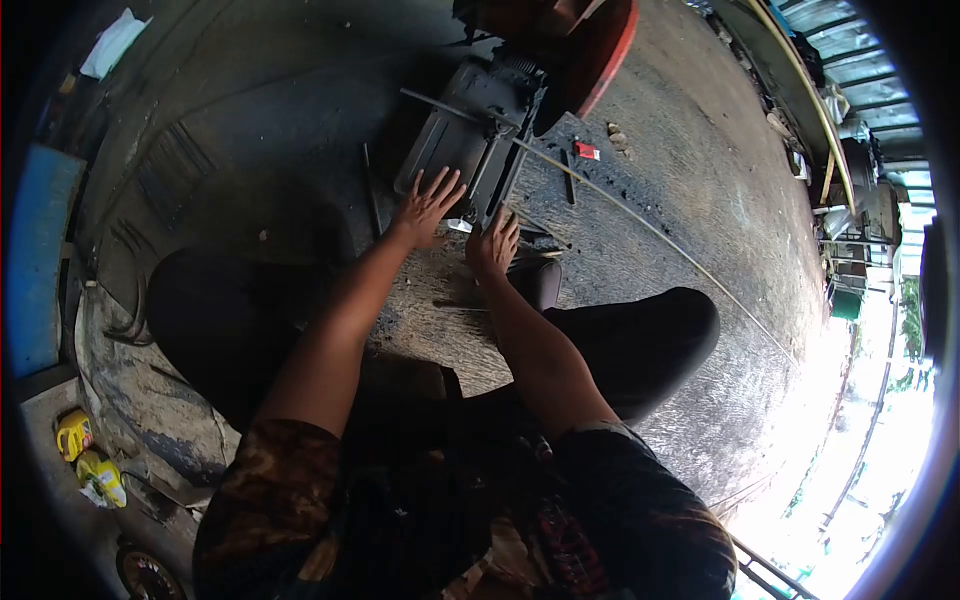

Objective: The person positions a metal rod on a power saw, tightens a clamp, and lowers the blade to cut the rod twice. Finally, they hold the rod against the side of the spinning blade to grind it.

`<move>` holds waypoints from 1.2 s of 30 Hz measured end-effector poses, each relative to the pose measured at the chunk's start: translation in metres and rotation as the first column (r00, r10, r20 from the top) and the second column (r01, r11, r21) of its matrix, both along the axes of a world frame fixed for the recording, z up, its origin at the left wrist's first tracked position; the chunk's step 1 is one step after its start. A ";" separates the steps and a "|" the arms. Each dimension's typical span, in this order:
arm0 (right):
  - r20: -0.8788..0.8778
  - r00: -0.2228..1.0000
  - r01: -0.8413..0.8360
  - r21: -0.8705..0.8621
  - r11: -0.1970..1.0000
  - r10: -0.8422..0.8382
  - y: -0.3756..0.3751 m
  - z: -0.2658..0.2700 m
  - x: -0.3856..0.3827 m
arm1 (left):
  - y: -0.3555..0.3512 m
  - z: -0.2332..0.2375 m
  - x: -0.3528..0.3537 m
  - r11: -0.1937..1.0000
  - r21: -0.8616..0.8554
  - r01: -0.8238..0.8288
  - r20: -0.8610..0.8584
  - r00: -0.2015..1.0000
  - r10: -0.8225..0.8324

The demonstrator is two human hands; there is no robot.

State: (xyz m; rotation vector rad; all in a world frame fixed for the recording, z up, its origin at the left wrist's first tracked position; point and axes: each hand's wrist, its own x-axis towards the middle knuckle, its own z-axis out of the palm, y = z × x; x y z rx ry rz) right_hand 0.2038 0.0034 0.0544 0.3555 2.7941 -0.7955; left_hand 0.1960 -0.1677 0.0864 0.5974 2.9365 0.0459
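Observation:
A dark metal cut-off machine [463, 120] with a large red guard [612, 62] stands on the floor in front of me. My left hand [430, 210] lies with fingers spread at the near left edge of its base. Close to the base's near right corner is my right hand [494, 242], its fingers extended and slightly apart. Neither hand appears to hold anything. A long thin rod [640, 218] runs from the machine's clamp area out to the lower right across the floor.
A small red packet [587, 151] and a short dark bar [570, 178] lie right of the machine. Another bar [372, 190] rests to its left. Yellow containers [74, 435] sit far left, below a blue panel [38, 260]. My bent legs flank the work area.

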 end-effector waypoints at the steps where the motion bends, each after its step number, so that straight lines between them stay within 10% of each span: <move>1: -0.056 0.990 -0.125 0.044 0.991 0.127 0.005 0.006 0.004 | 0.002 0.008 0.002 1.000 -0.007 0.009 -0.015 1.000 -0.009; 15: -0.335 0.902 -0.265 0.072 0.961 0.274 0.045 0.068 0.009 | 0.021 0.094 0.005 1.000 0.006 -0.024 0.067 0.997 0.024; 19: -0.707 0.667 -0.287 0.050 0.957 0.237 0.091 0.050 -0.055 | 0.026 0.133 -0.025 0.992 0.113 0.049 -0.104 0.994 -0.037; 21: -0.562 0.820 -0.225 -0.140 0.964 0.109 0.097 0.130 -0.075 | 0.024 0.166 -0.050 0.983 0.112 0.146 -0.246 0.962 -0.115; 27: -0.791 0.605 -0.271 -0.099 0.957 0.090 0.090 0.254 -0.179 | 0.028 0.286 -0.113 0.959 0.157 0.237 -0.712 0.700 -0.057; 36: -0.342 0.896 -0.345 -0.133 0.929 0.284 0.043 0.307 -0.235 | 0.043 0.307 -0.186 0.873 0.479 0.091 -0.416 0.900 0.134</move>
